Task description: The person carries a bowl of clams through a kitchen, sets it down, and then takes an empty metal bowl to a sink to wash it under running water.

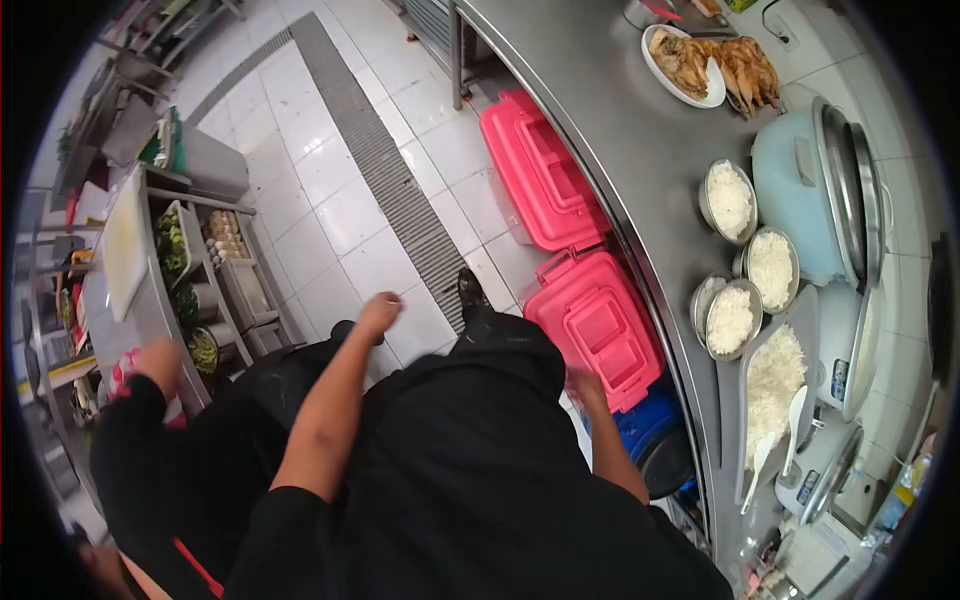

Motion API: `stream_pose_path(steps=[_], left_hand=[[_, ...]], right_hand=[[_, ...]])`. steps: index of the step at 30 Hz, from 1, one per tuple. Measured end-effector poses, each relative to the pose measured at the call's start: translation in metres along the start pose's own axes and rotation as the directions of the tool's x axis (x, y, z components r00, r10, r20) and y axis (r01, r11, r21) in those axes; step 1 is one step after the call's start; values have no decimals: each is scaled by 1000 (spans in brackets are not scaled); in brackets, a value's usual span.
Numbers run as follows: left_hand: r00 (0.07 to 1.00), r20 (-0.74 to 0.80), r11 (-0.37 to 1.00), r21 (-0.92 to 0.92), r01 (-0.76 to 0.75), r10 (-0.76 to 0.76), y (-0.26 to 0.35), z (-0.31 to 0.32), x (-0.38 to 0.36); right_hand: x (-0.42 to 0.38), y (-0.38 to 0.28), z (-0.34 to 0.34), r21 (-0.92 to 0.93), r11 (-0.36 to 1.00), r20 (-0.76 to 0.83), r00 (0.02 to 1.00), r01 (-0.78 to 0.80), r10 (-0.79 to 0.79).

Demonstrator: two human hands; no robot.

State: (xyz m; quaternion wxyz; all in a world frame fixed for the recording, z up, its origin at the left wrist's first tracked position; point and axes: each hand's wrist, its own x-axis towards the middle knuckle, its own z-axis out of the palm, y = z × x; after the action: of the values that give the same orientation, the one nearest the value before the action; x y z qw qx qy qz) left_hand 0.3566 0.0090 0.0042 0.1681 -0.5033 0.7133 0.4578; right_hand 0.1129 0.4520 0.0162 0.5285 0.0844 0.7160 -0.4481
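Observation:
My left hand (378, 318) hangs in front of me over the tiled floor, its fingers curled in. A small pale glint shows near its fingertips, and whatever lies inside the fingers is hidden. On the other side, my right hand (582, 384) is low beside my body, smeared by motion. Nearest to it is a pink lidded bin (597, 325), which it overlaps in this view. A second pink bin (545, 170) stands farther along, and a blue container (640, 425) with a dark top sits behind my right forearm.
A steel counter (600, 90) on the right bears bowls of rice (770, 268), a rice tray (775, 385) with white paddles (795, 430), cooked chicken (682, 65) and a blue cooker (790, 190). A person in black (190, 490) stands close on my left, beside shelves. A drain grate (370, 150) crosses the floor.

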Motion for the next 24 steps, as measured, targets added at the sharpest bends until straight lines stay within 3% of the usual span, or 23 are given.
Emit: stream_pose_path(steps=[3,5,6,8,10,12,13,15,16,18,21,24], left_hand=[[979,-160,990,-82,111,-123,-45,-74,23],[930,-78,836,-469,284,-360,-50,-115,30],[929,-71,829,-478,288,-364,-47,-131,34],[895,-83,683,-678,272,-438,-43,-156,47],[889,-39,643,-705,300,-457,-55,-169,74],[876,28,567,-753,335,-481,-67,-192,95],[874,47,533,-776,336,-483,-75,-202,107],[837,143,421,-812,405,-528,-98,-226,134],[815,149,442,-779,445,-559,-101,-244,143],[817,130,495,-739,458,-562,-108,-288,163],[848,88,582,-690,431,-523,-117,-369,199],[870,-69,615,-735,287,-489,-92,-465,239]], right_hand=[[26,-123,48,-148,987,-35,998,54,-60],[65,-179,77,-228,968,51,994,105,-95],[86,-205,95,-252,961,118,989,113,-85],[115,-261,140,-339,939,141,990,61,-14],[142,-296,179,-425,905,160,986,21,52],[185,-301,217,-339,932,301,923,-130,238],[198,-305,236,-356,927,303,923,-119,235],[218,-344,277,-181,932,371,856,-314,361],[228,-375,301,-136,920,402,828,-368,391],[215,-447,362,-406,914,278,952,-5,128],[223,-523,438,-369,929,297,948,2,116],[252,-575,496,-341,940,342,931,0,124]])
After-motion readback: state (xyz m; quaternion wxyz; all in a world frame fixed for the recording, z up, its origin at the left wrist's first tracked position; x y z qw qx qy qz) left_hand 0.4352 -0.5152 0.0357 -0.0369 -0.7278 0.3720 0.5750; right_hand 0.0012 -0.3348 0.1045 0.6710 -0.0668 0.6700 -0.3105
